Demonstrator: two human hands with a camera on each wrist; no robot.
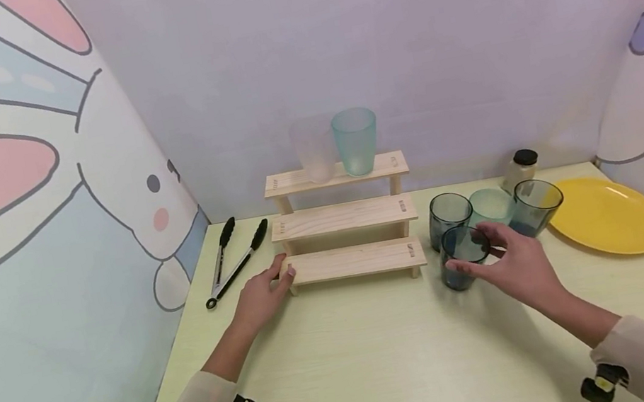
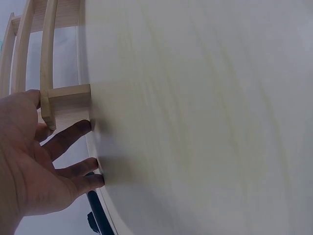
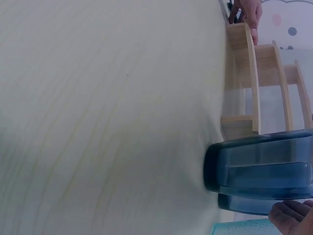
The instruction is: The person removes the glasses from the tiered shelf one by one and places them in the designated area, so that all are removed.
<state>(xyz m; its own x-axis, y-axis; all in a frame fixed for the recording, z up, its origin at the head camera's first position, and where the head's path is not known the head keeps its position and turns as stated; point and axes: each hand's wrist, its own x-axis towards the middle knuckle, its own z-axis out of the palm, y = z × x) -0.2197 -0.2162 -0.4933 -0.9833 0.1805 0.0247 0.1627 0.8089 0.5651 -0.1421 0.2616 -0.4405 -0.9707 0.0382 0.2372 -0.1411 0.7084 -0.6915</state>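
Observation:
My right hand holds a dark blue glass near its rim, thumb in front and fingers behind. Whether the glass's base touches the table I cannot tell. Just behind it are another blue glass, a green glass and a third blue glass. At the left end of a three-tier wooden stand, my left hand grips the lowest board's corner; its other fingers spread down to the table in the left wrist view. A frosted clear glass and a frosted green glass stand on the top tier.
Black-tipped tongs lie spread left of the stand. A yellow plate lies at the right, near a small jar with a black lid. Printed walls enclose the pale table at the back and sides.

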